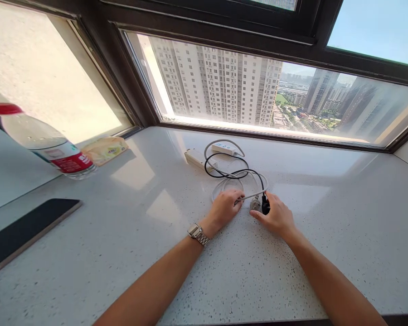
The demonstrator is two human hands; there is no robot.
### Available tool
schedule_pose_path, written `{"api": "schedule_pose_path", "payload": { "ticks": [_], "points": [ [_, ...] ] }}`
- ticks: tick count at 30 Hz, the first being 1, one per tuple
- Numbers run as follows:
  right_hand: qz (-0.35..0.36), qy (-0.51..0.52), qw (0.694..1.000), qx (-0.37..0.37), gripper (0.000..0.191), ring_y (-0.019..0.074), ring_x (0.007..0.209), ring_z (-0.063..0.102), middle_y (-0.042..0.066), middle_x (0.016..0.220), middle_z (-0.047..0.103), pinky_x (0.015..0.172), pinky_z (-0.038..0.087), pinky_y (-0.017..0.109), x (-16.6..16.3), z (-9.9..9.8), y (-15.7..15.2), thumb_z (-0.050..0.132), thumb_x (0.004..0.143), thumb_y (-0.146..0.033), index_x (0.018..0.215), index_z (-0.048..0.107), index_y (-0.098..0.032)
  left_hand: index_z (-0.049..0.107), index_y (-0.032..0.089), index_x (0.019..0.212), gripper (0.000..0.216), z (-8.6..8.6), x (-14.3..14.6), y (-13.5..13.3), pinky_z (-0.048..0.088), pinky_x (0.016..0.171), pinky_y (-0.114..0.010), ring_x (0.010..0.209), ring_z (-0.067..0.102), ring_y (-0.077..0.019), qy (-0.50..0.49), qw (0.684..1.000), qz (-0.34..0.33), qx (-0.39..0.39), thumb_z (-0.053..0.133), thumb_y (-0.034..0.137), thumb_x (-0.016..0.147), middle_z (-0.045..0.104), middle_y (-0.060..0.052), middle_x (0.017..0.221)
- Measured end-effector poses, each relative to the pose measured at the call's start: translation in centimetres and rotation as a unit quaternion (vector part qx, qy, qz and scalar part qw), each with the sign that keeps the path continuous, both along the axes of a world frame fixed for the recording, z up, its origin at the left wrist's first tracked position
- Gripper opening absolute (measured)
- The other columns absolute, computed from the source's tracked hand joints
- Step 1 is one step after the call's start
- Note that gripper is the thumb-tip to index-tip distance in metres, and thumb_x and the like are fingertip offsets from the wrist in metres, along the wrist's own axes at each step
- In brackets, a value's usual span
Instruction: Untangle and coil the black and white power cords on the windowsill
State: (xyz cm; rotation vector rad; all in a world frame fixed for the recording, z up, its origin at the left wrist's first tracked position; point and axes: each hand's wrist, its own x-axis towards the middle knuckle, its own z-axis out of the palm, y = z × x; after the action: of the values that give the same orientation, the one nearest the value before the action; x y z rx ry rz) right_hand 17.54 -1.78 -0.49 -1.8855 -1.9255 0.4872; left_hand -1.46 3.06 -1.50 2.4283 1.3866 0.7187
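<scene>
My left hand (224, 207), with a metal watch on its wrist, rests on the speckled white sill and pinches a grey-white cable (248, 196) near its end. My right hand (277, 216) lies just to the right, fingertips on the plugs (259, 204), one grey and one black, at the cable ends. A black cable (224, 173) and the white one loop back toward two white power strips, one (199, 158) further left and one (225, 148) nearer the window.
A plastic water bottle (44, 142) with a red cap and red label lies at the far left beside a yellow packet (105, 149). A dark tablet or phone (23, 231) lies at the left edge. The window frame (258, 131) borders the back.
</scene>
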Motion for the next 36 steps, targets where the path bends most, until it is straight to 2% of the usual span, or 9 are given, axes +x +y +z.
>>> {"api": "schedule_pose_path", "payload": {
  "ticks": [5, 12, 16, 19, 22, 27, 30, 32, 36],
  "points": [
    [-0.034, 0.003, 0.999, 0.009, 0.056, 0.0280, 0.100, 0.061, 0.011, 0.117, 0.063, 0.070, 0.045, 0.032, -0.1, -0.3, 0.3, 0.058, 0.079, -0.048, 0.128, 0.052, -0.022, 0.065, 0.017, 0.094, 0.017, -0.5, 0.3, -0.1, 0.045, 0.066, -0.028, 0.078, 0.060, -0.0177, -0.059, 0.997, -0.048, -0.005, 0.053, 0.023, 0.084, 0.065, -0.006, 0.093],
    [-0.048, 0.149, 0.986, 0.049, 0.042, 0.0245, 0.084, 0.063, 0.008, 0.095, 0.070, 0.073, 0.046, 0.033, 0.6, -1.2, 1.1, 0.062, 0.074, -0.042, 0.109, 0.063, -0.019, 0.068, 0.018, 0.096, 0.019, -0.7, 0.6, -0.3, 0.048, 0.081, -0.032, 0.092, 0.059, -0.0191, -0.102, 0.987, -0.116, 0.047, 0.054, 0.029, 0.087, 0.062, -0.009, 0.101],
    [-0.069, 0.333, 0.939, 0.051, 0.043, 0.0201, 0.075, 0.061, 0.007, 0.096, 0.070, 0.068, 0.048, 0.030, 0.8, -2.2, 1.8, 0.062, 0.068, -0.039, 0.105, 0.066, -0.017, 0.068, 0.021, 0.102, 0.023, -0.4, 0.9, -0.8, 0.045, 0.085, -0.033, 0.094, 0.057, -0.0196, -0.090, 0.980, -0.168, 0.059, 0.052, 0.031, 0.090, 0.064, -0.008, 0.099],
    [-0.082, 0.487, 0.869, -0.005, 0.043, 0.0171, 0.066, 0.059, 0.004, 0.081, 0.069, 0.059, 0.049, 0.028, 0.8, -2.2, 2.1, 0.059, 0.064, -0.036, 0.101, 0.067, -0.015, 0.066, 0.023, 0.112, 0.029, -0.2, 1.1, -1.0, 0.044, 0.086, -0.032, 0.096, 0.057, -0.0190, -0.079, 0.978, -0.191, 0.033, 0.045, 0.030, 0.093, 0.064, -0.008, 0.103],
    [-0.087, 0.581, 0.808, -0.041, 0.039, 0.0168, 0.066, 0.060, 0.003, 0.071, 0.066, 0.063, 0.052, 0.028, 0.7, -1.6, 2.1, 0.058, 0.066, -0.041, 0.093, 0.068, -0.014, 0.063, 0.026, 0.120, 0.033, -0.1, 1.2, -1.0, 0.042, 0.087, -0.033, 0.096, 0.057, -0.0191, -0.044, 0.979, -0.198, 0.014, 0.040, 0.028, 0.096, 0.066, -0.007, 0.104],
    [-0.095, 0.576, 0.811, -0.043, 0.036, 0.0132, 0.063, 0.059, 0.000, 0.069, 0.060, 0.061, 0.052, 0.025, 0.6, -0.6, 1.6, 0.071, 0.066, -0.047, 0.084, 0.065, -0.017, 0.060, 0.027, 0.124, 0.037, 0.1, 1.2, -1.1, 0.039, 0.090, -0.034, 0.098, 0.057, -0.0201, -0.007, 0.975, -0.224, 0.003, 0.035, 0.033, 0.097, 0.067, -0.006, 0.105],
    [-0.089, 0.590, 0.800, -0.065, 0.033, 0.0115, 0.061, 0.059, -0.002, 0.071, 0.060, 0.061, 0.052, 0.024, 0.5, -0.3, 1.5, 0.075, 0.063, -0.040, 0.085, 0.064, -0.018, 0.065, 0.024, 0.114, 0.039, 0.1, 1.5, -1.1, 0.039, 0.088, -0.032, 0.093, 0.059, -0.0187, -0.035, 0.971, -0.238, 0.007, 0.031, 0.033, 0.098, 0.068, -0.007, 0.099],
    [-0.089, 0.612, 0.782, -0.079, 0.030, 0.0123, 0.062, 0.062, 0.000, 0.073, 0.063, 0.061, 0.053, 0.024, 0.5, -0.4, 1.5, 0.074, 0.063, -0.035, 0.085, 0.062, -0.018, 0.070, 0.019, 0.094, 0.042, -0.2, 1.7, -1.1, 0.041, 0.080, -0.030, 0.082, 0.059, -0.0173, -0.068, 0.974, -0.217, 0.009, 0.030, 0.033, 0.098, 0.068, -0.006, 0.087],
    [-0.082, 0.643, 0.756, -0.095, 0.025, 0.0157, 0.065, 0.067, 0.002, 0.077, 0.068, 0.060, 0.054, 0.025, 0.4, -0.8, 1.8, 0.071, 0.065, -0.028, 0.083, 0.057, -0.018, 0.053, 0.016, 0.058, 0.043, -1.1, 1.9, -0.9, 0.038, 0.058, -0.025, 0.058, 0.049, -0.0124, -0.159, 0.983, -0.091, 0.010, 0.041, 0.037, 0.093, 0.051, 0.000, 0.058]
  ]
}}
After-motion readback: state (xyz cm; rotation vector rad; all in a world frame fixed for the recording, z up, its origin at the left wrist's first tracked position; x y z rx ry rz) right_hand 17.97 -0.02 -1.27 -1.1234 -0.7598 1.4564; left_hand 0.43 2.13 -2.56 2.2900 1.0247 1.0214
